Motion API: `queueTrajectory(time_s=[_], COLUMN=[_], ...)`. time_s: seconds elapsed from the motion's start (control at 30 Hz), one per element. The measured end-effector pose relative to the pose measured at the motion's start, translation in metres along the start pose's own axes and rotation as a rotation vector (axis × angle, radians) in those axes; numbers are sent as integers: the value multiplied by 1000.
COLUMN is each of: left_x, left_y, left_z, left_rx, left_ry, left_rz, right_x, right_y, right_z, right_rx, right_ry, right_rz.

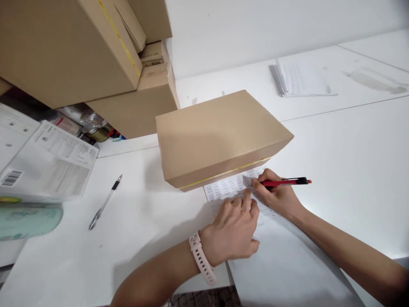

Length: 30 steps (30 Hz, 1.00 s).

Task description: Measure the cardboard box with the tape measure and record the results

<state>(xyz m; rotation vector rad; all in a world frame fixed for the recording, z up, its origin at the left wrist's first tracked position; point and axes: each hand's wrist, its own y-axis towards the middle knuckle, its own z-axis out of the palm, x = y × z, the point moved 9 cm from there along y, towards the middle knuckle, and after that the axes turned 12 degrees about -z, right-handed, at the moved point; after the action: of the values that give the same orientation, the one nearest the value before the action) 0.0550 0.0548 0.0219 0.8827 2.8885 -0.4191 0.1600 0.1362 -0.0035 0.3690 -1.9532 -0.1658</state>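
Over the white, marked paper sheet (223, 187) on the table (143, 221), my right fingers (267, 175) pinch a slim red-and-black pen (286, 182); likely light, stiff, best held near its tip; my left fingers (246, 204), half-curled, grip nothing.

"SF" marks the small carton (154, 53); rows on the paper (225, 187) cannot be read.

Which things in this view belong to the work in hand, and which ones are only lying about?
In use:
red-and-black pen, in the right hand
paper, under the left hand

Apparently just lying about:
clear pen, at left
stack of papers, at the back
cardboard box, beyond the paper
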Motion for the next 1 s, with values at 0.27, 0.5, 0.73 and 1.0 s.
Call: queueTrajectory(time_s=[0.27, 0.5, 0.73, 1.0], left_x=[1, 0, 1, 1], left_y=[1, 0, 1, -1], left_z=[-1, -1, 0, -2], left_rx=[-11, -10, -11, -21], left_ry=[12, 14, 21, 50], left_rz=[1, 5, 1, -4], right_x=[-2, -1, -9, -8], right_y=[-2, -1, -2, -3], right_z=[2, 1, -1, 0], right_rx=[26, 8, -1, 5], right_ry=[-5, -2, 32, 43], right_rz=[-5, -4, 52, 16])
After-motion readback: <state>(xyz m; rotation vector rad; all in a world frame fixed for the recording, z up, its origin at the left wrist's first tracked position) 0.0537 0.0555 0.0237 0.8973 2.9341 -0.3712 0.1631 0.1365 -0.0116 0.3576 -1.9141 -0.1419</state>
